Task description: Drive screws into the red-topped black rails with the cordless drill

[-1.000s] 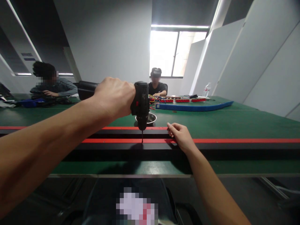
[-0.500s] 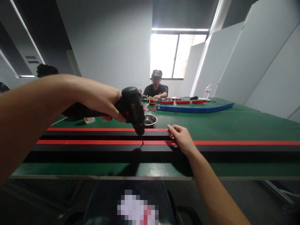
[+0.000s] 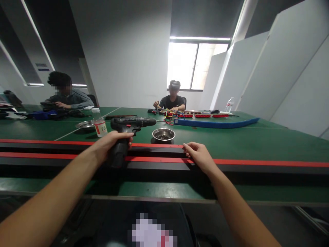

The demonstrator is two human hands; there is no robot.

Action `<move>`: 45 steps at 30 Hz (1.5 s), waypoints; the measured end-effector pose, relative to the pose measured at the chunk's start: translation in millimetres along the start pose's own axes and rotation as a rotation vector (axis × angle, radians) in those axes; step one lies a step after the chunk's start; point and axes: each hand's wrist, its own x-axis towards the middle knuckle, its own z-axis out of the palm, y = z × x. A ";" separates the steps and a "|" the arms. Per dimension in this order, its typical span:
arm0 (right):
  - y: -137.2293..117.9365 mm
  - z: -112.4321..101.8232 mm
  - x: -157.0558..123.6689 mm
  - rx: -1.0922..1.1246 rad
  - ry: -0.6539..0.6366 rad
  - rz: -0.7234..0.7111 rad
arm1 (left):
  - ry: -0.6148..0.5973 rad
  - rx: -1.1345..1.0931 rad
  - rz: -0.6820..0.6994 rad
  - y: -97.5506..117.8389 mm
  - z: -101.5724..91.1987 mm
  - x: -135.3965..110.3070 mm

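Note:
In my left hand [image 3: 111, 140] is a black cordless drill [image 3: 132, 123], gripped by its handle. Its thin bit points right, level above the table and clear of the bars. My right hand [image 3: 197, 153] has thumb and fingers pinched together over the long black bars; whatever they hold is too small to see. A red strip [image 3: 257, 163] runs along the top of the near black bar [image 3: 159, 168], and a second red strip [image 3: 154, 145] lies parallel behind it. Just beyond stands a metal bowl [image 3: 155, 136] of small dark pieces, probably screws.
A labelled plastic bottle [image 3: 100, 126] and another metal bowl [image 3: 83, 124] stand left on the green table [image 3: 269, 142]. Farther back lie a blue strip [image 3: 216, 123], coloured wires [image 3: 168, 115] and red blocks. One person [image 3: 172, 101] works opposite, another [image 3: 77, 98] at the left.
The drill has lifted off the near red strip and swung from pointing down to level, pointing right. My left arm has dropped lower. The right hand stays nearly in place.

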 end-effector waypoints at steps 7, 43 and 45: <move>-1.5 1.6 -0.3 -0.125 -0.054 -0.017 | -0.053 -0.383 0.042 -50.7 19.6 17.8; 16.2 87.7 173.5 -0.942 -0.117 0.039 | 0.061 -0.782 -0.013 -52.6 9.9 28.5; 17.8 90.8 173.1 -0.956 -0.140 0.037 | 0.070 -0.794 -0.018 -53.2 9.7 30.7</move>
